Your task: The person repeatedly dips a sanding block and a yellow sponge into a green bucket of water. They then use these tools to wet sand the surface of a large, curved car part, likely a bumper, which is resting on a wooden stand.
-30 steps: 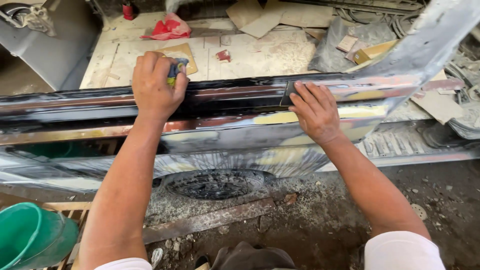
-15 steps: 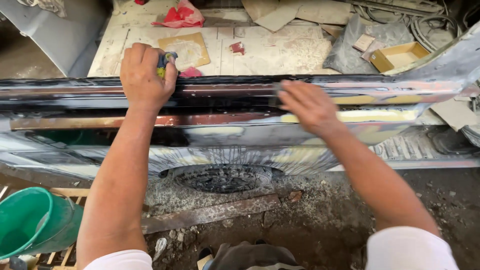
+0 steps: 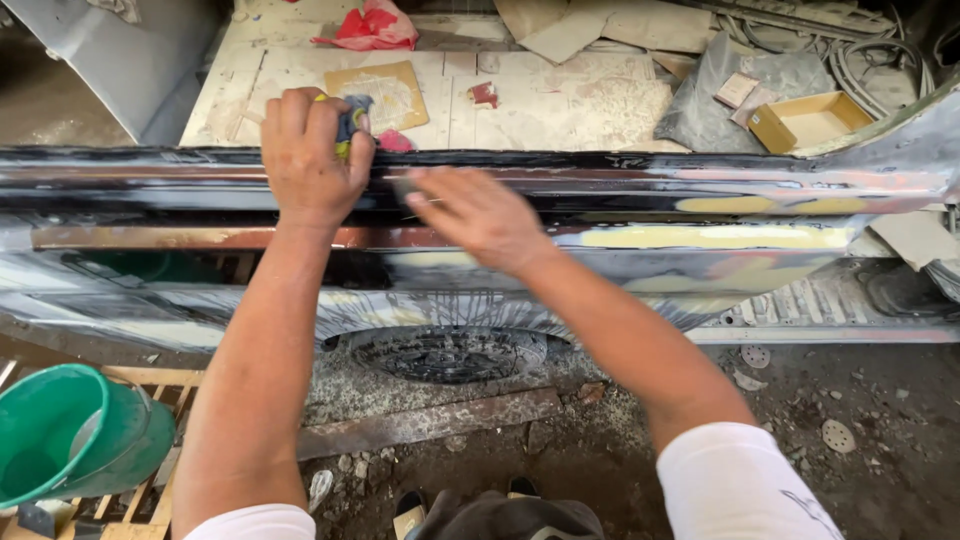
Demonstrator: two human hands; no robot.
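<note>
Head view: a blue-yellow sponge [image 3: 347, 125] is gripped by the left hand [image 3: 312, 160]; the right hand [image 3: 475, 212] is laid flat, fingers extended, on the car body panel [image 3: 700, 215].

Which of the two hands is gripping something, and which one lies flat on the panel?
The left hand grips a blue-and-yellow pad on the body panel. The right hand holds nothing; it lies flat with fingers stretched.

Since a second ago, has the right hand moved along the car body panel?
Yes. The right hand has slid left along the car body panel, away from the yellow filler patch and close to the left hand.
</note>
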